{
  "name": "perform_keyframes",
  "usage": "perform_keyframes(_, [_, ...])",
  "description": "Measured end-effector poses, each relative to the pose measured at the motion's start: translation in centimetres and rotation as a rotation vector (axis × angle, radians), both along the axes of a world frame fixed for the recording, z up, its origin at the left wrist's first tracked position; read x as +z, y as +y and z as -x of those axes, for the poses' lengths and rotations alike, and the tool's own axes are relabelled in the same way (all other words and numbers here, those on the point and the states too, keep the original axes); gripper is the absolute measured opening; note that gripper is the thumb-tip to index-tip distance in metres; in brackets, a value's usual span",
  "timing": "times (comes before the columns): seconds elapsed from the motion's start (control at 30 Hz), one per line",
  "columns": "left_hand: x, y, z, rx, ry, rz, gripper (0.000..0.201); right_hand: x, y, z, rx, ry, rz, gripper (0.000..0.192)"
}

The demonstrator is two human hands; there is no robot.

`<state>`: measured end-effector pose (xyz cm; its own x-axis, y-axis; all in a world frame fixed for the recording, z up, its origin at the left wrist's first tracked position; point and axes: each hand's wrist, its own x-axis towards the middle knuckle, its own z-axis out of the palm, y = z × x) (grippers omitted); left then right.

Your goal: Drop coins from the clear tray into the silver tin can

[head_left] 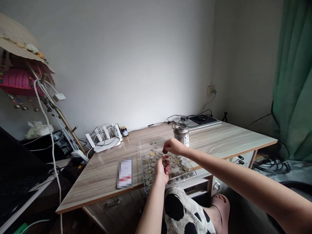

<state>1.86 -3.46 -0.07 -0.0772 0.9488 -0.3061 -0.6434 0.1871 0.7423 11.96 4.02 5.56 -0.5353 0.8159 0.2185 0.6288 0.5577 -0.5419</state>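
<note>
A clear plastic tray (192,173) lies on the desk with many silver and some gold-coloured coins (149,169) spread in it. My left hand (162,169) is over the middle of the tray, its fingers curled round what look like coins, mostly hidden. Just beyond it, my right hand (174,147) is closed in a pinch, fingertips pointing down at the coins. A small dark round piece, apparently a coin, shows at those fingertips. Behind my right hand stands a patterned metal tin (181,133) with a label on its side.
A phone (124,174) lies left of the tray. Farther back are a white router (107,144) with tangled cables and a small dark jar (124,131). A laptop (207,123) with a mouse on it sits at the back right. The desk's front edge runs close to my knee.
</note>
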Motion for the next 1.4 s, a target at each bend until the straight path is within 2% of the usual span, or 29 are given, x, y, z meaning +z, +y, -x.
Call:
perform_keyframes(0.13, [0.1, 0.1, 0.2, 0.063, -0.05, 0.039, 0.015, 2.5, 4.1, -2.5, -0.374, -0.002, -0.121, 0.022])
perform_keyframes(0.2, [0.1, 0.0, 0.1, 0.068, -0.036, 0.021, 0.015, 3.6, 6.2, -4.3, -0.515, -0.039, -0.162, 0.027])
perform_keyframes(0.3, [0.1, -0.1, 0.0, 0.07, -0.003, -0.005, 0.019, 4.3, 8.3, -6.3, -0.569, -0.066, -0.162, 0.03])
perform_keyframes(0.4, [0.2, -0.3, -0.1, 0.063, -0.01, -0.032, 0.019, 4.2, 9.2, -6.8, -0.599, -0.09, -0.157, 0.03])
perform_keyframes(0.53, [0.4, -0.4, -0.2, 0.059, 0.003, -0.049, 0.016, 4.1, 9.4, -6.3, -0.614, -0.121, -0.143, 0.028])
perform_keyframes(0.63, [0.4, -0.5, -0.2, 0.068, 0.052, -0.051, 0.013, 4.5, 8.3, -5.8, -0.632, -0.121, -0.181, 0.022])
perform_keyframes(0.7, [0.4, -0.5, -0.2, 0.062, 0.079, -0.066, 0.013, 4.6, 6.6, -5.0, -0.601, -0.073, -0.286, 0.023])
perform_keyframes(0.77, [0.3, -0.5, -0.3, 0.038, 0.104, -0.104, 0.017, 4.0, 4.2, -3.9, -0.461, -0.022, -0.345, 0.024])
perform_keyframes(0.9, [-0.1, -0.2, -0.3, 0.015, 0.11, -0.147, 0.024, 1.1, -0.6, -1.0, 0.041, -0.057, -0.144, 0.025])
perform_keyframes(0.97, [-0.3, 0.1, -0.2, 0.036, 0.09, -0.095, 0.025, -0.5, -1.9, 0.1, 0.147, -0.07, -0.079, 0.028])
perform_keyframes(1.07, [-0.4, 0.3, -0.1, 0.047, 0.049, -0.043, 0.024, -1.8, -2.2, 0.9, 0.146, -0.014, -0.016, 0.028])
perform_keyframes(1.27, [0.0, 0.1, -0.2, 0.047, -0.006, -0.009, 0.02, -1.6, -0.3, 0.3, 0.179, 0.046, 0.23, 0.015])
perform_keyframes(1.33, [0.1, 0.0, -0.2, 0.048, -0.01, 0.005, 0.019, -1.5, 0.6, -0.3, 0.162, 0.064, 0.206, 0.013])
perform_keyframes(1.4, [0.2, 0.0, -0.1, 0.06, -0.034, 0.01, 0.017, -1.5, 1.8, -0.9, -0.007, 0.126, 0.029, 0.015])
